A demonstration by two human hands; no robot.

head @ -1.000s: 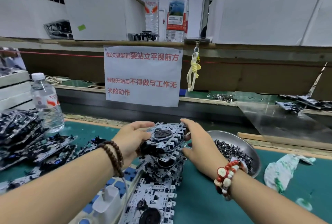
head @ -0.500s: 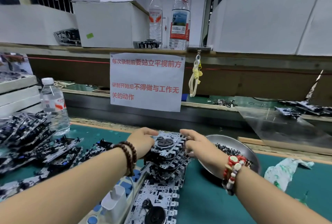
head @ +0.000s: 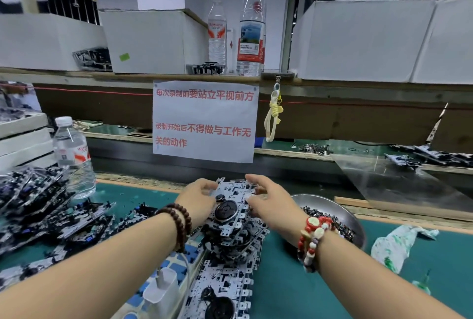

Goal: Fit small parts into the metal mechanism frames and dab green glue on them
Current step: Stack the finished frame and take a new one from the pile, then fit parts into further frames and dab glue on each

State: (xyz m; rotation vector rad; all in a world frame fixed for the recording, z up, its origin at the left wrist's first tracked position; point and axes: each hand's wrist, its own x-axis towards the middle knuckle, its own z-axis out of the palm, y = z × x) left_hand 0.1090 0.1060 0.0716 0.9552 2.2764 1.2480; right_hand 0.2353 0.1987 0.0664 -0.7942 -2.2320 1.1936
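Your left hand [head: 198, 199] has its curled fingers on the left edge of the top metal mechanism frame [head: 231, 202], and your right hand [head: 271, 203] takes the right edge the same way, thumb near the front and fingers reaching over the far rim. Both hands hold the one frame, which sits on top of a stack of frames [head: 234, 239] in the middle of the green mat [head: 294, 293].

The frame looks like thin stamped sheet metal: stiff and light, but full of tabs and cut-outs along the rim that are probably sharp and apt to snag on the frame beneath. Take it by the long side edges, as you have it now, and keep your fingers off the round black wheel [head: 226, 210] in the middle, since the fitted parts seem the likeliest to shift. Lift it straight up so the stack does not slide.

Just beside your right wrist stands the metal bowl [head: 340, 210] of small black parts [head: 330, 221]. These are tiny and loose, so they call for a fingertip pinch. Further right lies a crumpled rag [head: 399, 244] stained green. A green tip at the right edge may be the glue applicator; it is too small to tell. More frames are heaped at your left [head: 43, 206], near a water bottle [head: 73, 157].
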